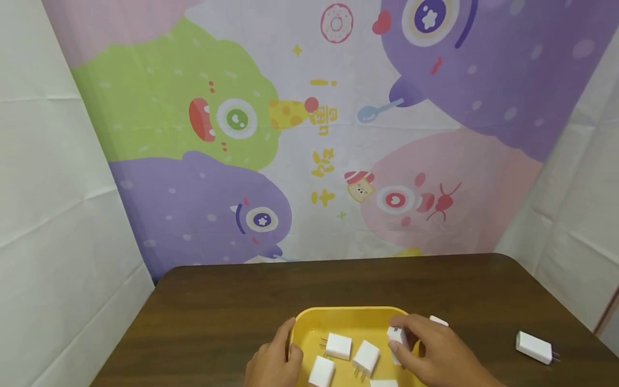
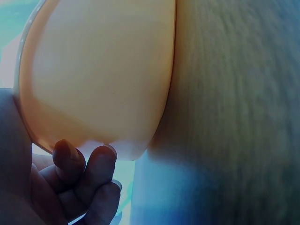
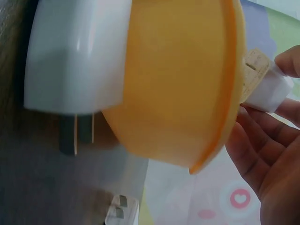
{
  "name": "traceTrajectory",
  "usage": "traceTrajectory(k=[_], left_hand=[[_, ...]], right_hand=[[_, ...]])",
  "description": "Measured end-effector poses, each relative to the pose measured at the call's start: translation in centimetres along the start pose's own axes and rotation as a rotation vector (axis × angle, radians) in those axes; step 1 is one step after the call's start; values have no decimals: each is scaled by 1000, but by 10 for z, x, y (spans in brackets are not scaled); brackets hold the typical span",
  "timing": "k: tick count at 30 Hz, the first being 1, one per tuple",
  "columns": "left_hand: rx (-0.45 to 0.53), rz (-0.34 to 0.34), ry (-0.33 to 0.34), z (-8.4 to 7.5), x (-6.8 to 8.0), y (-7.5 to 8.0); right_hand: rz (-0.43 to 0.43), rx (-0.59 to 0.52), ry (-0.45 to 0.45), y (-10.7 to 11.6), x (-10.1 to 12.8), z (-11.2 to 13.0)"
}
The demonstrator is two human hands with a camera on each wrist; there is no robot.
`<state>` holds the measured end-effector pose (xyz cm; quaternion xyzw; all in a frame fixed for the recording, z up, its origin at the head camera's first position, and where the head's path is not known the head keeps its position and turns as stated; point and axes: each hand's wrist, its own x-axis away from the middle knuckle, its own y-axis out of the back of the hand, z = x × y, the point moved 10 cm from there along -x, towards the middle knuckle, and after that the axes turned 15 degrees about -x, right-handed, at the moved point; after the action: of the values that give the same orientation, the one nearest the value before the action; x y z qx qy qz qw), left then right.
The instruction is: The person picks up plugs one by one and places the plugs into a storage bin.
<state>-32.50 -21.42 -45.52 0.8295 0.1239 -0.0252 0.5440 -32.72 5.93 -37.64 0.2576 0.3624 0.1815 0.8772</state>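
A yellow plastic tray [image 1: 355, 310] stands at the front of the dark table. My left hand [image 1: 273, 357] grips its left rim, thumb on the inner side and fingers [image 2: 101, 171] against the outer wall. Over the tray's right side, my right hand [image 1: 442, 344] pinches a white charger plug [image 1: 397, 338] between thumb and fingers. The right wrist view shows this plug [image 3: 269, 91] just past the tray's rim. Several more white charger plugs lie inside, among them one [image 1: 338, 346] with prongs to the left and another [image 1: 366, 357] with prongs toward me.
On the brown table [image 1: 232, 301], one charger plug [image 1: 534, 348] lies far right of the tray. Another plug [image 1: 439, 321] is partly hidden behind my right hand. A cartoon-printed cloth [image 1: 333, 231] hangs behind the table, with white cloth [image 1: 63, 215] at the sides.
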Motion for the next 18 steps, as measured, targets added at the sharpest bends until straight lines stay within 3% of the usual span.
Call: traceTrajectory(k=[18], left_hand=[[8, 20, -9, -2, 0, 0]], right_hand=[[46, 11, -14, -20, -5, 5]])
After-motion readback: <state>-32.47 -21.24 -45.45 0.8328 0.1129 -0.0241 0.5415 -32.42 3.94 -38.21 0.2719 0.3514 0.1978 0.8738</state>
